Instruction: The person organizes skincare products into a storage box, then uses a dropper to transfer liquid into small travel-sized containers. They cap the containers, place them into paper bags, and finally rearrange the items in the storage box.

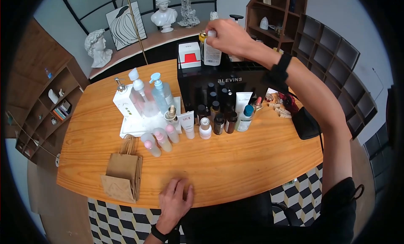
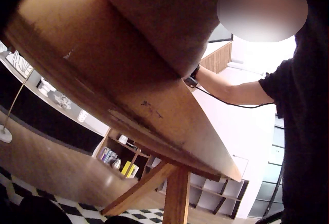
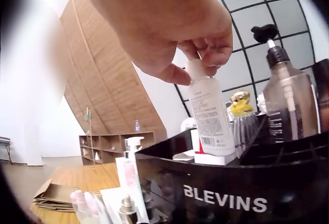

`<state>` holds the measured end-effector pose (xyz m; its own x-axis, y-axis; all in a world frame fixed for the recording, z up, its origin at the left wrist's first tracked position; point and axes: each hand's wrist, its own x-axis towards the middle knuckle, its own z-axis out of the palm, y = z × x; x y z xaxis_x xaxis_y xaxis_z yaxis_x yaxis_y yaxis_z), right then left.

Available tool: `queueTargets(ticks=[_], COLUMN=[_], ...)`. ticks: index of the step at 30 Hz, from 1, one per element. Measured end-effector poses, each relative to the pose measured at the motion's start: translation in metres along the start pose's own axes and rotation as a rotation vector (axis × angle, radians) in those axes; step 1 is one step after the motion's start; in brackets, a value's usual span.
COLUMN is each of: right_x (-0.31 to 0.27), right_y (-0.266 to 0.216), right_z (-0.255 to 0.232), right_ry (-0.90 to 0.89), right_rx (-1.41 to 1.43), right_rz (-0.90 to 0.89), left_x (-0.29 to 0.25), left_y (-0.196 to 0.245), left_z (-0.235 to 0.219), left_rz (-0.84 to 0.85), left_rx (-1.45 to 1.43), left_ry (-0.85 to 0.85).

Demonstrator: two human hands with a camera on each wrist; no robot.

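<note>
My right hand (image 1: pixel 232 37) pinches the cap of a white bottle (image 1: pixel 212 55) over the black organizer box (image 1: pixel 248 75) marked BLEVINS. In the right wrist view, thumb and fingertips grip the cap from above, and the labelled bottle (image 3: pixel 211 116) is nearly upright, its base over the organizer's compartments. Beside it are a white box with a red patch (image 1: pixel 189 55) and a bottle with a gold top (image 3: pixel 240 103). A dark-topped pump bottle (image 3: pixel 288 98) stands to the right. My left hand (image 1: pixel 174 198) rests on the table's front edge, fingers loosely spread, holding nothing.
Before the organizer stand several small bottles, a white tube (image 1: pixel 187 124) and a blue-capped bottle (image 1: pixel 244 118). Pump bottles (image 1: pixel 160 92) stand on a white tray (image 1: pixel 130 130) at left. Brown paper bags (image 1: pixel 122 176) lie front left; a black pouch (image 1: pixel 306 124) sits right.
</note>
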<state>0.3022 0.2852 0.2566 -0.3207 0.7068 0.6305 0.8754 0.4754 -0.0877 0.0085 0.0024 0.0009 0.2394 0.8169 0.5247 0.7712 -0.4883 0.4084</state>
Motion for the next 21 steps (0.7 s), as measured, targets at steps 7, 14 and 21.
queueTargets(ticks=[7,14,21], right_x=[0.026,0.023,0.014], right_y=[0.021,0.027,0.022], right_z=[0.026,0.035,0.032], right_ry=[-0.24,-0.215,-0.175], right_rx=[-0.21,-0.18,-0.214], right_rz=[0.158,0.167,0.158], left_x=[0.001,0.001,0.002], left_y=[0.002,0.0,0.001], left_z=[-0.002,-0.003,-0.002], left_rz=[-0.045,-0.035,-0.031], left_rx=[-0.039,-0.053,-0.053], left_ry=[-0.03,-0.051,-0.045])
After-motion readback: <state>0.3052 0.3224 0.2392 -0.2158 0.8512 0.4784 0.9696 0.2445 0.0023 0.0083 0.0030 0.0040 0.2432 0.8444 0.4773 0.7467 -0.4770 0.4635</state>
